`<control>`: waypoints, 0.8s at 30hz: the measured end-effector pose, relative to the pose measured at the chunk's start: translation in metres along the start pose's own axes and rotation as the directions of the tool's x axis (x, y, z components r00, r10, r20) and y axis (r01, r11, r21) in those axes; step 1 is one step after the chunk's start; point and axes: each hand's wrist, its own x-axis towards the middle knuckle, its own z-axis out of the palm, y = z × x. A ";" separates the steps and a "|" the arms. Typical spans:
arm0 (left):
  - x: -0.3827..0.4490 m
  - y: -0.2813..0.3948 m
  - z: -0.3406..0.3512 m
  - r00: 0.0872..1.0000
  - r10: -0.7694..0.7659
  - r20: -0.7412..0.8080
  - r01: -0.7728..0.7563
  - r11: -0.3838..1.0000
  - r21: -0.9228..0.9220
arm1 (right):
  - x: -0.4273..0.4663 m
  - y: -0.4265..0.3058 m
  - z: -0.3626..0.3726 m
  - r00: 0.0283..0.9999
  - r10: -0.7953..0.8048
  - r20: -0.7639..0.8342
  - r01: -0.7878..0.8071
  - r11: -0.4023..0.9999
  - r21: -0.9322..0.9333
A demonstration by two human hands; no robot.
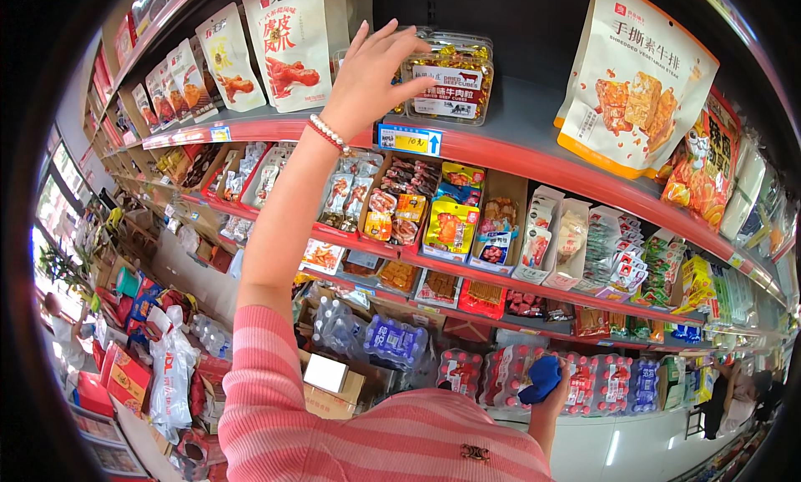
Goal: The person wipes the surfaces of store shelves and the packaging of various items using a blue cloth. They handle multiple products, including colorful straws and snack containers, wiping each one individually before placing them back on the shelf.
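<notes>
My left hand (388,69) reaches up to the upper shelf, its fingers spread over clear plastic boxes of dried beef cubes (460,100); the thumb lies in front of the nearest box, and I cannot tell whether it touches. A beaded bracelet is on that wrist. Low at the right, my right hand (554,388) holds a bunched blue cloth (540,379). White snack pouches with chicken feet pictures (294,57) stand left of the boxes. A large pouch of shredded vegetarian steak (638,75) stands to their right. A price tag (410,140) sits on the shelf edge below the boxes.
Lower shelves hold boxes of small snack packs (450,229). Shrink-wrapped bottles (395,342) and a white box (325,373) stand near the floor. White plastic bags (170,375) hang at the left. A person (66,332) is at the far left, another (738,394) at the far right.
</notes>
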 end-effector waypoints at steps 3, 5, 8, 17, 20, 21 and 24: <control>-0.001 -0.001 -0.008 0.998 0.006 0.055 -0.004 0.999 -0.052 | 0.002 0.001 0.005 0.998 0.061 -0.020 -0.059 0.995 0.084; -0.002 -0.002 -0.011 0.999 0.023 0.045 -0.017 0.992 -0.124 | 0.001 -0.003 0.011 0.996 0.090 0.016 -0.091 0.991 0.096; -0.003 0.003 -0.012 1.000 0.028 -0.010 -0.030 0.957 -0.290 | -0.004 -0.018 0.029 0.988 0.123 0.093 -0.134 0.983 0.129; -0.047 0.090 -0.054 0.942 -0.280 -0.184 0.047 0.656 -0.754 | -0.047 -0.098 0.137 0.865 -0.448 0.224 0.436 0.894 0.104; -0.085 0.147 -0.028 0.913 -0.404 0.058 0.202 0.323 -0.925 | -0.039 -0.108 0.170 0.402 -0.894 0.196 0.916 0.390 -0.099; -0.101 0.159 -0.018 0.922 -0.380 0.082 0.225 0.351 -0.909 | -0.046 -0.116 0.189 0.249 -0.915 0.317 0.965 0.205 -0.166; -0.127 0.213 -0.002 0.826 -0.508 0.246 0.340 0.100 -0.935 | -0.054 -0.124 0.233 -0.006 -0.704 0.710 0.944 -0.238 -0.228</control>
